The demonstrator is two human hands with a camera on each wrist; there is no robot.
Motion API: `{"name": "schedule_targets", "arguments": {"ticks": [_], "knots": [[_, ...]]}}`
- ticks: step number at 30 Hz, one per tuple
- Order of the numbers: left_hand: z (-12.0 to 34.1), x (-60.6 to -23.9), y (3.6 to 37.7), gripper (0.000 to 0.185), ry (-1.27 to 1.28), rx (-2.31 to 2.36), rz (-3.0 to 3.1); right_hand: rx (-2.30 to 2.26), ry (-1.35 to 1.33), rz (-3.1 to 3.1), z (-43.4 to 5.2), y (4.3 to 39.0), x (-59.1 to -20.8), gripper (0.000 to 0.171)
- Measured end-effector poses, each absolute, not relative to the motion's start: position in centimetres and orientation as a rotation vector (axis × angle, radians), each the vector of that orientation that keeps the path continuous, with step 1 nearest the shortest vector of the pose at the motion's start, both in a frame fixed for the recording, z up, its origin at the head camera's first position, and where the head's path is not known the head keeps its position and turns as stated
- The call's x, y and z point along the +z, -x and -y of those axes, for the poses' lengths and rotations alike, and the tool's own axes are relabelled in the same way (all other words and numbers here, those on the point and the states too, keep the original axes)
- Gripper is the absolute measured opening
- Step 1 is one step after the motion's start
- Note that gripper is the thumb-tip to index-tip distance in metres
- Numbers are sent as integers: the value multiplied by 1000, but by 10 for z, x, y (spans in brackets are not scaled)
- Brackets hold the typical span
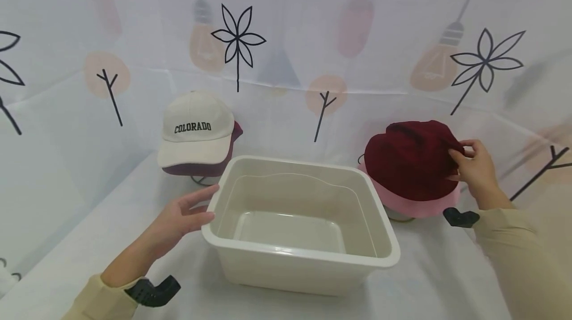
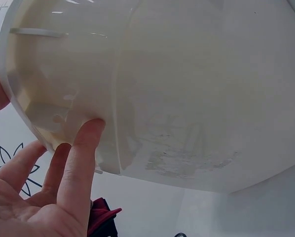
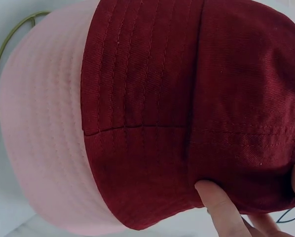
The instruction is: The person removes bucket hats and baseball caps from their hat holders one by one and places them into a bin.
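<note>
Centrally, beige plastic bin (image 1: 308, 220) touched at left rim by left hand (image 1: 180, 215), fingers straight. Maroon bucket hat (image 1: 411, 161), stacked on pink hat (image 1: 415, 205), pinched by right hand (image 1: 478, 168).

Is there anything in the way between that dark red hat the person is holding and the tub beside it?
Nothing visible. The right hand already pinches the dark red hat, and the tub sits open right beside it, with only its low rim between them.

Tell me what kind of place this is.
Probably a staged tabletop set, not a lived-in room: a printed sheet of bulbs and flowers drapes the backdrop and table, two stacks of hats, COLORADO cap and maroon hat, sit on stands, beside an empty plastic tub.
</note>
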State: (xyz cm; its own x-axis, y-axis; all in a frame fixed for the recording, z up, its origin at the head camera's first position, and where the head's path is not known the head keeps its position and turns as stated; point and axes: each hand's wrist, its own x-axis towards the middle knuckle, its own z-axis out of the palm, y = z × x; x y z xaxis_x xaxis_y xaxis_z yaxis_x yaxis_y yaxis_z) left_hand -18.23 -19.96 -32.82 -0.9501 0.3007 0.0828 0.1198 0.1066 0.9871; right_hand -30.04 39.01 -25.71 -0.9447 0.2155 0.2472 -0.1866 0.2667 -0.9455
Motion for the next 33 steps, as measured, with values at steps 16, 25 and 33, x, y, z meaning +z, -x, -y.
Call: {"name": "schedule_targets", "arguments": {"ticks": [16,25,33], "knots": [[200,-328,183,64,-427,1973,-2209,1749,60,2193,-395,302,-240,9],[200,-328,183,65,-404,1966,-2214,1901,27,2044,-393,298,-228,12],[200,-329,183,66,-397,1964,-2217,1986,44,1918,-393,299,-217,13]]}}
